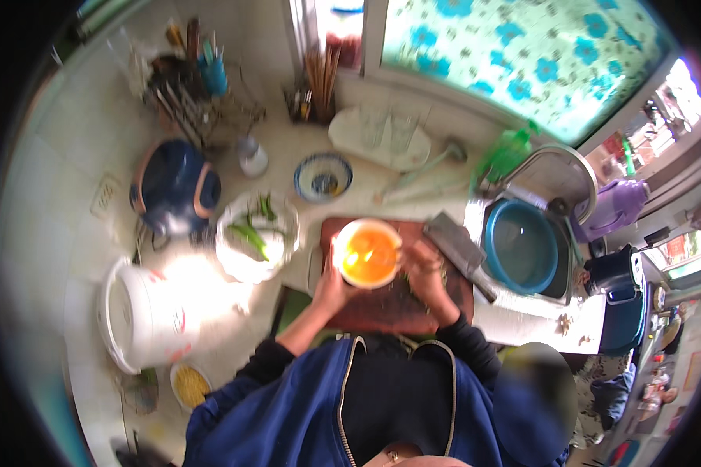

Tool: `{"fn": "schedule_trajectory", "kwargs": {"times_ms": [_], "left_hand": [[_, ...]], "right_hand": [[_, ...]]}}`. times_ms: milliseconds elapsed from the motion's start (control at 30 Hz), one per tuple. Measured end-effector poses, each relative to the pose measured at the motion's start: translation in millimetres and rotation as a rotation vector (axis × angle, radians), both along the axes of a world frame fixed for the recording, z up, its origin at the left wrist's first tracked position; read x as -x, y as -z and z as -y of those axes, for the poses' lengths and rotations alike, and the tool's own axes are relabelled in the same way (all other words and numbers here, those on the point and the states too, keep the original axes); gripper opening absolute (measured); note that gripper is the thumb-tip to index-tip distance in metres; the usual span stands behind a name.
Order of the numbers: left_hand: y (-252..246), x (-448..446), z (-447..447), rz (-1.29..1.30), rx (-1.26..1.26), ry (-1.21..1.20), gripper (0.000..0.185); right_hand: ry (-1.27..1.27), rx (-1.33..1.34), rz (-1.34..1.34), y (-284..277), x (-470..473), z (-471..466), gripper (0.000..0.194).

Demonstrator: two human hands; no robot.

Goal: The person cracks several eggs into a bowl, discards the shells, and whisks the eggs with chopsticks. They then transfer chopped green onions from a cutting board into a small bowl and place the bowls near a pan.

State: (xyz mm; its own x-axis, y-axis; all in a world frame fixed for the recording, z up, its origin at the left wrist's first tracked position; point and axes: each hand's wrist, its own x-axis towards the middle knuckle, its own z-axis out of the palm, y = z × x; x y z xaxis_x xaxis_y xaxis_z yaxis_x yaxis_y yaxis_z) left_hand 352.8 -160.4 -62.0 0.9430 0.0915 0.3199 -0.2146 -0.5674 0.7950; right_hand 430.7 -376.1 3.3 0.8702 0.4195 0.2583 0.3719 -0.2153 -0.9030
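My left hand (333, 287) grips a white bowl (343, 279) from its left side, above a reddish-brown cutting board (356, 312). Orange-yellow liquid (369, 257), which looks like beaten egg, fills much of the bowl. At the bowl's right rim is my right hand (425, 271), blurred, its fingers bent toward the liquid. Whether it holds a thin utensil is not clear. Small green scraps (409, 285) lie on the board beneath that hand. A cleaver (454, 244) rests across the board's upper right edge, with its handle toward me.
Left of the board sits a pale basket (225, 257) with green peppers (248, 234). Behind the board stands a blue-rimmed bowl (307, 190). A blue basin (490, 242) occupies the sink at right. A white bucket (158, 315) and a dark blue appliance (175, 187) stand at far left.
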Motion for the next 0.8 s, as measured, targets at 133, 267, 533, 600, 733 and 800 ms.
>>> {"fn": "schedule_trajectory", "kwargs": {"times_ms": [133,267,533,600,733,800], "left_hand": [[-3.1,4.3,-0.1,-0.029,-0.042,-0.005,0.13],[5.0,2.5,-1.6,-0.095,-0.05,-0.006,0.133],[8.2,-0.7,-2.9,-0.017,-0.291,-0.048,0.137],[4.4,-5.4,-0.5,-0.031,-0.321,-0.045,0.139],[-4.6,-13.4,4.6,-0.116,-0.432,-0.073,0.143],[-7.5,-14.6,5.9,-0.146,-0.422,-0.078,0.143]], "right_hand": [[0.111,-0.136,-0.41,4.3,-7.1,2.2,0.012],[0.081,-0.249,-0.222,8.7,-10.6,3.8,0.01],[0.106,-0.215,-0.255,10.5,-8.8,-0.1,0.011],[-0.12,-0.177,-0.214,10.1,-8.3,1.0,0.012],[0.048,0.022,-0.467,2.1,-7.1,2.8,0.013],[0.11,-0.1,-0.326,-2.6,-6.7,1.6,0.012]]}}
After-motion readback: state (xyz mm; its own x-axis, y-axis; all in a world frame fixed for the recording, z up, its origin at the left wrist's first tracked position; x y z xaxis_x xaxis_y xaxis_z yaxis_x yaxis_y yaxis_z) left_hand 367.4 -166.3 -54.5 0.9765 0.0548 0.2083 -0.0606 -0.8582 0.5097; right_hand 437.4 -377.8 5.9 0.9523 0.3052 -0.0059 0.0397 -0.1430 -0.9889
